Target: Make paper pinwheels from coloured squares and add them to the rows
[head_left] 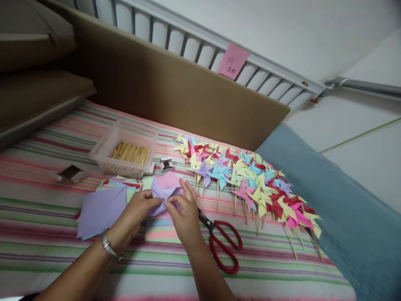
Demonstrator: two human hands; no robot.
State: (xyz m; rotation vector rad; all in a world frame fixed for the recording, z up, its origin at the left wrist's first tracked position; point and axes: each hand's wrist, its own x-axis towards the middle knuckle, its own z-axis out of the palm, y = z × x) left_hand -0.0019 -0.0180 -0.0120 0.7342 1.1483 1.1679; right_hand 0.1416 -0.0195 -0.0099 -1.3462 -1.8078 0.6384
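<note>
A lilac paper pinwheel, its corners folded inward, is held up in front of me between both hands. My left hand pinches its left side, thumb near the centre. My right hand pinches a folded corner at the middle with thumb and index finger, the other fingers raised. Behind the lilac sheet lies pink paper. To the left is a stack of coloured paper squares with a lilac sheet on top. Red-handled scissors lie right of my right hand, their blades partly hidden by it.
A clear plastic box holds many short wooden sticks. Beside it are a small open box and another. Several rows of finished pinwheels on sticks lie to the right. A brown board stands behind the striped cloth.
</note>
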